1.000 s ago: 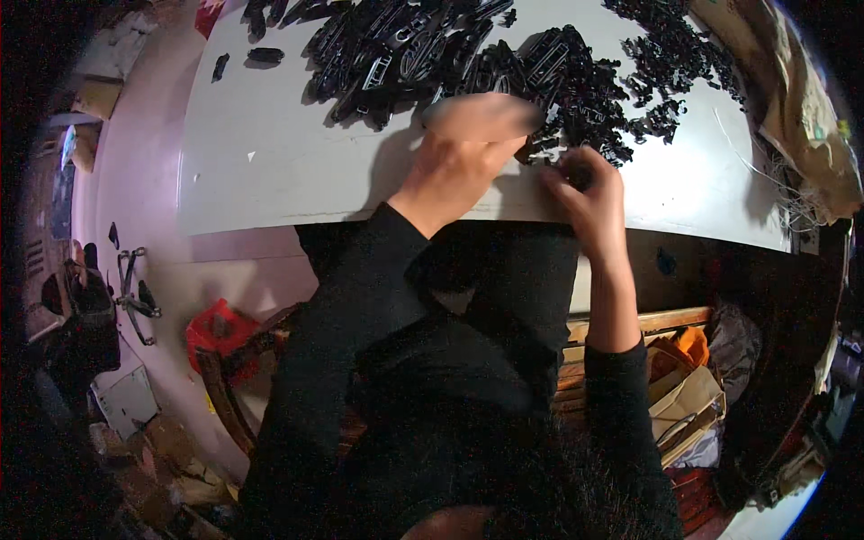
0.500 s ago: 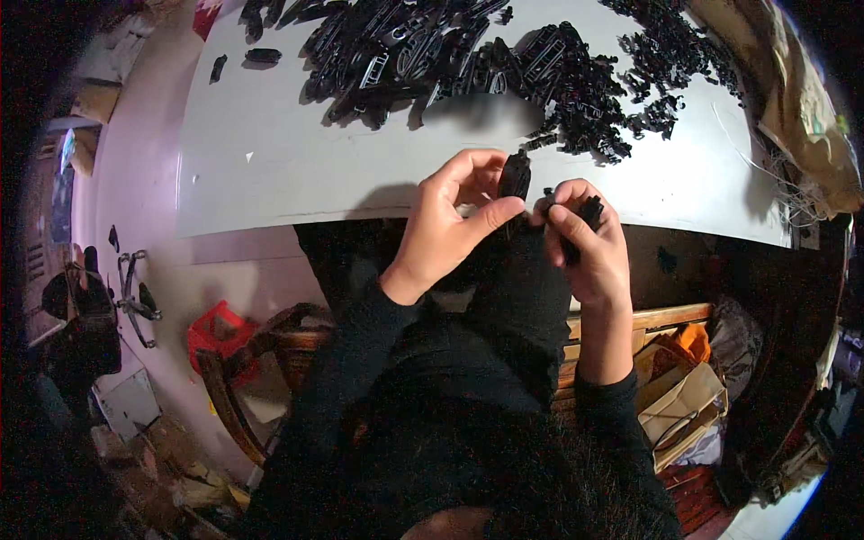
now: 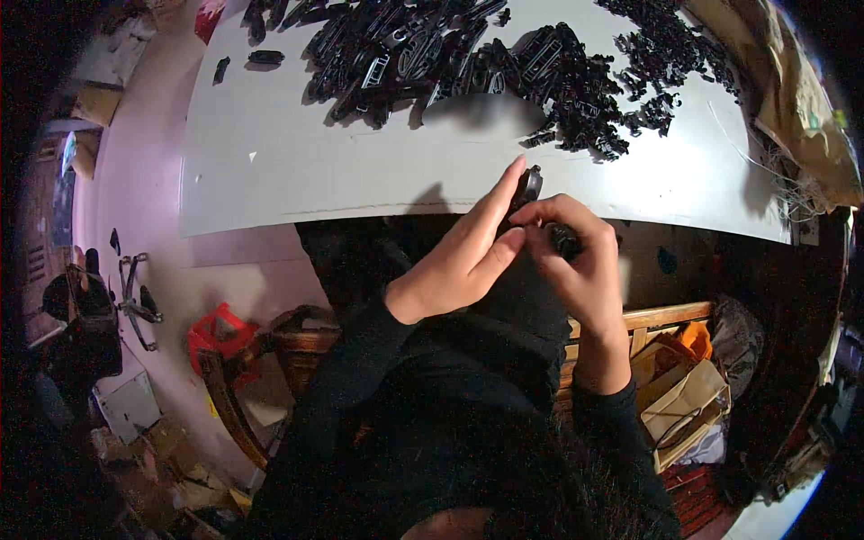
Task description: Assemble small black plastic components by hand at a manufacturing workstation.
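Note:
Just past the table's front edge, my left hand (image 3: 461,259) is closed on a small black plastic part (image 3: 533,184), its fingers laid straight along the part's left side. The thumb reaches toward my right hand (image 3: 583,270), whose index finger and thumb bend in at the lower end of that part. Several small black pieces (image 3: 563,239) sit within the curl of my right hand; their exact shape is hard to make out. Whatever is between the fingertips is hidden.
A white table (image 3: 297,175) bears a heap of long black plastic parts (image 3: 423,54) and a pile of smaller black pieces (image 3: 661,58). Two loose parts (image 3: 265,58) lie left. Below are a wooden seat (image 3: 670,315), a cardboard box (image 3: 693,409) and a red plastic item (image 3: 216,337).
My left hand has turned, its fingers straightening along the black part. My right hand has shifted left and lower, its fingertips now meeting the part's lower end.

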Tool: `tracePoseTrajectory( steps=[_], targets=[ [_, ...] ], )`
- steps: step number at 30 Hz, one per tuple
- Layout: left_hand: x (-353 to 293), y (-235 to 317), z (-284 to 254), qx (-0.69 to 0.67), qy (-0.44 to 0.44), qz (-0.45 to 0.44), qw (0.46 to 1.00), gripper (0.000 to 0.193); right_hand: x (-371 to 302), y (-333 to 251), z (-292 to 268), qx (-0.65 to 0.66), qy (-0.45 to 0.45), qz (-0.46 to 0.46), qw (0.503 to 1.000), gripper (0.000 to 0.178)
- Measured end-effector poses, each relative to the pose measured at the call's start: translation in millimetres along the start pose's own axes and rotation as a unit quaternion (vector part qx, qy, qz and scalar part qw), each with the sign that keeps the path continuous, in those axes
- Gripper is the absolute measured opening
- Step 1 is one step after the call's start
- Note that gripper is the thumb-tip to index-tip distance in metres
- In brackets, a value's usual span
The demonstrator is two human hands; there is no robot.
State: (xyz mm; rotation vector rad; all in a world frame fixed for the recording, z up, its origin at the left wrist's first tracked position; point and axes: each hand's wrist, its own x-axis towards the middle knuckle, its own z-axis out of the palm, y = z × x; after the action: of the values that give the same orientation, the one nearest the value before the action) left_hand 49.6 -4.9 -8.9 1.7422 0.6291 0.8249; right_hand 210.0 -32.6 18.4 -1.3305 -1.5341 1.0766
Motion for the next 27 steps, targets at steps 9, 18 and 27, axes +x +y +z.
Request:
tracePoseTrajectory(
  steps=[9,18,27],
  targets=[
    [-2.9,6.8,2.4,0.014,-0.014,-0.018,1.000,0.059,-0.3,15.2,0.8,0.218,0.001,0.168,0.961,0.022],
    [6.3,-2.2,-50.0,0.070,-0.136,-0.150,0.977,0.042,-12.1,27.8,10.9,0.044,-0.124,0.026,0.991,0.033],
    [75.9,-40.9,-30.5,0.545,0.158,-0.023,0.823,0.022,63.8,53.2,13.8,-0.436,0.178,-0.015,0.882,0.014]
  ],
)
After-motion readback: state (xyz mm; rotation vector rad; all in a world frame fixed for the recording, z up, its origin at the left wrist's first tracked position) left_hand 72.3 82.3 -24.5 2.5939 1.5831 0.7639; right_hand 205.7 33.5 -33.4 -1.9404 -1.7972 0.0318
